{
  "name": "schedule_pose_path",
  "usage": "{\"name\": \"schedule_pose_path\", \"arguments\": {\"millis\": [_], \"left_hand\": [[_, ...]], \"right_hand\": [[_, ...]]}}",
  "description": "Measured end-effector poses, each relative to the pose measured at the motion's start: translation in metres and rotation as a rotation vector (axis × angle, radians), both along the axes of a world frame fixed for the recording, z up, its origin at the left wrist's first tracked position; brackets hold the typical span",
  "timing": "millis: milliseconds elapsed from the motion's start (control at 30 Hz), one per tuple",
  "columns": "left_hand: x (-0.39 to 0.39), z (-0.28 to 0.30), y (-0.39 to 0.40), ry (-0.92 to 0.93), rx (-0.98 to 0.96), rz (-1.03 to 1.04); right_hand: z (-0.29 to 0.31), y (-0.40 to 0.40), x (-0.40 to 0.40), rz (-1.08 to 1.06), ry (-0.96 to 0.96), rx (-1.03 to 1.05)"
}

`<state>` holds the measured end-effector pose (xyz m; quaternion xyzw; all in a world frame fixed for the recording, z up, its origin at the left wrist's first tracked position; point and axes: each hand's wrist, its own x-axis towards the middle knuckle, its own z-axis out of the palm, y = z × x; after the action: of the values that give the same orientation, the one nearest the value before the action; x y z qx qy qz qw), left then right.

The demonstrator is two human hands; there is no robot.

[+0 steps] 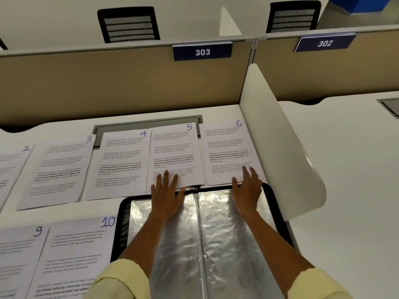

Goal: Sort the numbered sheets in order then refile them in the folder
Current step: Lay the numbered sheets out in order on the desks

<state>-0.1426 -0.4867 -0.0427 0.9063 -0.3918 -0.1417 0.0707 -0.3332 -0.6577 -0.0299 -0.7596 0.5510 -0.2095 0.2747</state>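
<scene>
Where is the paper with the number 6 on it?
Sheet 6 lies at the right end of the far row, beside sheet 5, against the white divider, with the right hand on its near edge.

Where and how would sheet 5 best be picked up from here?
Probably by its near bottom edge, coming from the person's side. Sheet 5 lies flat, and that edge overlaps the open folder, so fingers could slip under it there. The left hand already rests flat on that edge; sheets 4 and 6 crowd its sides.

White sheets (pixel 174 154) carry black print and blue numerals; folder (pixel 218 234) silver, crinkled, black-edged; sleeves (pixel 121 281) pale yellow; tabletop (pixel 345 190) white.
</scene>
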Motion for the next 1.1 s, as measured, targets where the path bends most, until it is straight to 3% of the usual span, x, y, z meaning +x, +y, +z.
{"name": "schedule_pose_path", "arguments": {"millis": [100, 267, 667, 1100], "left_hand": [[-0.007, 0.001, 0.004, 0.01, 0.006, -0.006], [-0.009, -0.002, 0.018, -0.048, -0.012, -0.027], [-0.029, -0.015, 0.079, -0.095, -0.244, 0.043], [-0.066, -0.01, 0.176, 0.028, -0.398, 0.113]], "right_hand": [[-0.007, 0.008, -0.004, 0.189, 0.257, -0.113], [-0.005, 0.009, -0.006, 0.359, 0.544, -0.011], [-0.014, 0.081, -0.001, 0.355, 0.169, -0.226], [-0.021, 0.231, -0.005, 0.446, 0.156, -0.127]]}}
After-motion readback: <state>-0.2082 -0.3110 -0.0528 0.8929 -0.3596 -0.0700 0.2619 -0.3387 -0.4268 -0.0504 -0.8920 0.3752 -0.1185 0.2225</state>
